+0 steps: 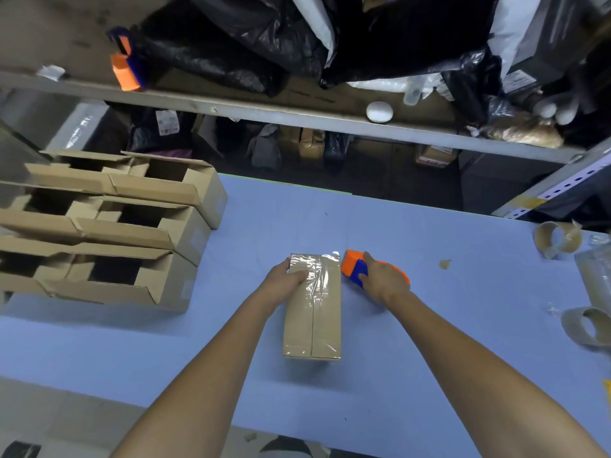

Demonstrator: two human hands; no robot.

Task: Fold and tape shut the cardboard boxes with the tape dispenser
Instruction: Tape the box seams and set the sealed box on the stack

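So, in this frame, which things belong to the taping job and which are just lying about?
Job: brown cardboard box with clear tape, gripped by left hand; orange-and-blue plastic tape dispenser, gripped by right hand; stacked open brown cardboard boxes.
Lying about: two empty cardboard tape cores; second orange-and-blue dispenser on the shelf; black plastic bags.

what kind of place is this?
Probably a parcel packing station in a stockroom: open cardboard boxes stacked on the blue table, spent tape cores at its right edge, and metal shelving stuffed with bagged parcels.
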